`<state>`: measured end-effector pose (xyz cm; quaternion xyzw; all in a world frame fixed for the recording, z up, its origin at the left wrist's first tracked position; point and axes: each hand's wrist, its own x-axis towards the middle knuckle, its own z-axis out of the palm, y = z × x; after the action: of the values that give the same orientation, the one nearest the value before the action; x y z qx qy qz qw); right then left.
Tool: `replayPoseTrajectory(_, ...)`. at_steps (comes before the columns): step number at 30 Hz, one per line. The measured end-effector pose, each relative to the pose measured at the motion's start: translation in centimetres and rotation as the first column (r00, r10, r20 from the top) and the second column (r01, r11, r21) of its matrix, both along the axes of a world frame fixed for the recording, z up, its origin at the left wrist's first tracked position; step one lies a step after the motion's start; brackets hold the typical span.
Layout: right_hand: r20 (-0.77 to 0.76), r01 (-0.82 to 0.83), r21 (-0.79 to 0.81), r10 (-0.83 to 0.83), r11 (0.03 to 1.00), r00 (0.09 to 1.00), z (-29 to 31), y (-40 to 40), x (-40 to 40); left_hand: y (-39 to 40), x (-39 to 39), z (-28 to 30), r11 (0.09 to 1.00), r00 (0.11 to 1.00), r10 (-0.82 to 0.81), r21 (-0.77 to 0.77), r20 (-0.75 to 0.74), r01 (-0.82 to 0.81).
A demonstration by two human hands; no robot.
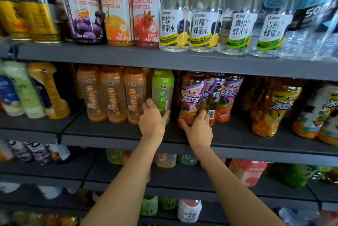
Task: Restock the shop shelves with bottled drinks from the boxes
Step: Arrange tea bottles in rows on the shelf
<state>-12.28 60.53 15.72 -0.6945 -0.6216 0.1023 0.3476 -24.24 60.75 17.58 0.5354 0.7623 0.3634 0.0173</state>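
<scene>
Green plastic tea bottle (162,94) in your left hand (152,118), fingers curled round its lower body, and your right hand (196,125) grips the base of the purple-labelled amber iced-tea bottle (192,97). Both stand mid-depth on the dark grey middle shelf (113,134). Keep each upright, slide them toward the front edge, labels facing out, level with the orange bottles (113,94) alongside.

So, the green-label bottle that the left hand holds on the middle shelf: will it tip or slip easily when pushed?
The green-label bottle is tall and narrow, so a push high up would probably tip it. It looks full, so likely fairly heavy. Its smooth plastic may slip; the left hand grips it low, which probably helps.
</scene>
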Motion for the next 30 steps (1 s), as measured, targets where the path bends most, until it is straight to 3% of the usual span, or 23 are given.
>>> replayPoseTrajectory(2, 0.008, -0.022, 0.008, 0.022, 1.0, 1.0, 0.0, 0.1, 0.2, -0.7, 0.1, -0.4, 0.999, 0.998, 0.017, 0.041, 0.056, -0.02)
replayPoseTrajectory(4, 0.002, -0.047, 0.01, 0.047, 0.999, 0.999, 0.1, 0.2, 0.5, -1.7, 0.0, -1.0, 0.984, 0.998, -0.007, 0.179, 0.068, -0.005)
replayPoseTrajectory(7, -0.052, -0.087, 0.042, 0.089, 0.995, 0.995, -0.1, 0.3, 0.9, -2.8, 0.4, -1.6, 0.915, 0.98, -0.194, 0.369, 0.044, 0.164)
replayPoseTrajectory(11, -0.063, -0.158, 0.118, 0.166, 0.98, 0.984, -0.5, -0.7, 0.7, -2.0, 1.0, -0.8, 0.897, 0.924, -0.366, 0.303, 0.107, 0.32)
replayPoseTrajectory(13, -0.066, -0.228, 0.135, 0.238, 0.964, 0.969, -0.5, -1.4, -0.2, -1.5, 1.0, -0.5, 0.909, 0.915, -0.379, 0.241, 0.137, 0.34)
replayPoseTrajectory(20, -0.218, -0.536, 0.078, 0.539, 0.84, 0.813, 0.6, -1.4, -0.6, -2.9, -3.5, 0.0, 0.908, 0.931, -0.336, 0.312, 0.142, 0.281)
replayPoseTrajectory(23, -0.304, -0.263, 0.151, 0.298, 0.953, 0.905, 1.3, 1.0, 0.4, -3.6, -5.4, 0.3, 0.912, 0.922, -0.341, 0.303, 0.181, 0.277)
replayPoseTrajectory(25, -0.214, -0.073, 0.155, 0.106, 0.985, 0.971, 1.5, 2.4, -0.4, -3.5, -6.2, 0.6, 0.917, 0.916, -0.347, 0.277, 0.199, 0.287)
replayPoseTrajectory(28, -0.001, -0.005, 0.005, 0.005, 1.0, 1.0, 2.0, 3.0, -2.6, -3.3, -6.7, 0.6, 0.908, 0.9, -0.385, 0.259, 0.206, 0.329)
replayPoseTrajectory(30, 0.007, 0.036, -0.064, -0.036, 0.997, 0.999, 2.3, 3.4, -3.7, -3.3, -6.8, 0.4, 0.9, 0.89, -0.406, 0.263, 0.209, 0.348)
